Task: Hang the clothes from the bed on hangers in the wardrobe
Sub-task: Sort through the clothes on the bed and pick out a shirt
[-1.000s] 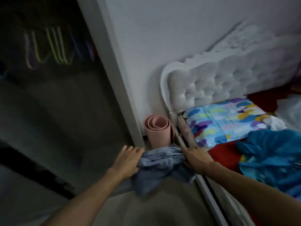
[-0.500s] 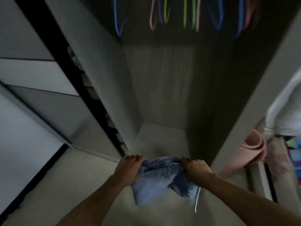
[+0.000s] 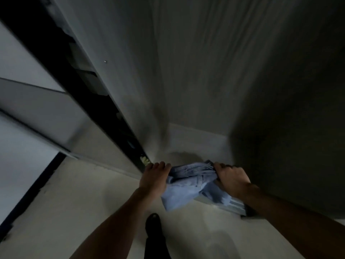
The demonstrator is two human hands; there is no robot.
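Note:
A light blue denim garment point(image 3: 188, 186) is bunched between both hands in front of the open wardrobe point(image 3: 196, 81). My left hand point(image 3: 154, 179) grips its left end with fingers curled over the top. My right hand point(image 3: 231, 179) grips the right end the same way. The cloth hangs down below the hands toward the floor. The wardrobe's inside is dark and bare in this view, with its pale bottom board point(image 3: 197, 141) just beyond the hands. No hangers and no bed are in view.
The wardrobe's left side panel point(image 3: 115, 71) stands beside a dark gap point(image 3: 78, 75) holding shelved items. A grey sliding door point(image 3: 37, 113) lies to the left. The pale floor point(image 3: 74, 202) spreads below, with my dark shoe point(image 3: 154, 223) on it.
The view has swung left from the bed to the wardrobe and then tilted down, so the coloured hangers have left the frame. Both hands keep the same hold on the denim garment.

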